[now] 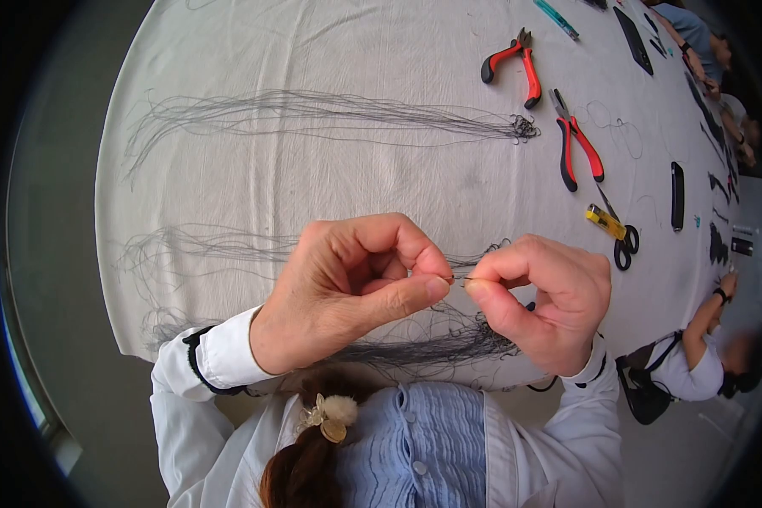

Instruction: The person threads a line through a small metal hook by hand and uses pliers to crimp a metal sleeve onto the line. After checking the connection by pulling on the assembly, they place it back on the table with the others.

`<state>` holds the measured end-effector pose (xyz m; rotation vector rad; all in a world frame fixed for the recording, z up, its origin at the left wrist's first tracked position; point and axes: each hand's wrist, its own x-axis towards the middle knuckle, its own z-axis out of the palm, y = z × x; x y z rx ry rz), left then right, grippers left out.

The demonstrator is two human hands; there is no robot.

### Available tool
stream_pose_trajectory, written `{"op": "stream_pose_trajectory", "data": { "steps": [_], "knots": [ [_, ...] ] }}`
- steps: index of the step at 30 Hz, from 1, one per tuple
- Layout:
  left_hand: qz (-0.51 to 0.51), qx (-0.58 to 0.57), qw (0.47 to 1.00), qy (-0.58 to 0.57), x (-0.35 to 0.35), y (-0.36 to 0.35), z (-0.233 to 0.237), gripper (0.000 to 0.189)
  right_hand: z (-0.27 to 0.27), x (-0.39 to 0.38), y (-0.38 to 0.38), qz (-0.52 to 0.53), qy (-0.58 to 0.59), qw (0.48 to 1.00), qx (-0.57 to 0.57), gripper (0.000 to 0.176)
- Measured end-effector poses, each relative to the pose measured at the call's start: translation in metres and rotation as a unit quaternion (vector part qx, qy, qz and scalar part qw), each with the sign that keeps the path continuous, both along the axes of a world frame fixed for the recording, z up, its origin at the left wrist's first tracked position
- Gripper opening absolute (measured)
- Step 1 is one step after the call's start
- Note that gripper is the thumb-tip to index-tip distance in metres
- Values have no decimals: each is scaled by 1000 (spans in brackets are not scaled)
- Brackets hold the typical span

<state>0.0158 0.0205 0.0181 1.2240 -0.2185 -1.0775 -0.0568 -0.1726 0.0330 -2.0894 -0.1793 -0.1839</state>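
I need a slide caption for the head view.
Left hand and right hand pinching a fine dark strand over pale cloth.

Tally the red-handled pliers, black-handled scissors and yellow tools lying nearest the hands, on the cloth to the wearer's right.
Red-handled pliers: 2
Black-handled scissors: 1
Yellow tool, possibly a lighter: 1
Total: 4

Short bit of thin dark strand, pinched at both ends, roughly level. Upper bundle of similar strands laid lengthwise on white cloth, left end fanned loose, right end curled into a small tangle. Middle bundle sparse and partly hidden, lower bundle darker, denser, messier, also partly hidden.
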Motion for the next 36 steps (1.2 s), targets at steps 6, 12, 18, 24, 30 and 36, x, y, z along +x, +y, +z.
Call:
{"op": "stream_pose_trajectory", "data": {
  "steps": [6, 12, 18, 24, 30, 36],
  "knots": [
    [-12, -18, 1000, -21, -1, -1, -1, 8, 3, 2, 0, 0, -10, 1000, -24, 11],
    [-15, -34, 999, 25, 4, 1, 5, 7, 0, 2, 0, -1, -66, 996, -66, 17],
    [-12, -51, 998, 37, 5, 3, 6, 7, -1, 1, 1, 3, -87, 994, -73, 19],
    [-11, -28, 997, 73, 5, 2, 8, 4, -1, 1, 2, 10, -112, 990, -81, 21],
    [-5, 16, 1000, -26, 3, 0, 11, 6, -2, 0, -2, 27, -127, 988, -86, 18],
    [6, -14, 999, -29, -1, -2, 1, 3, -3, 0, -1, 46, -145, 985, -85, 23]
  ]
}}
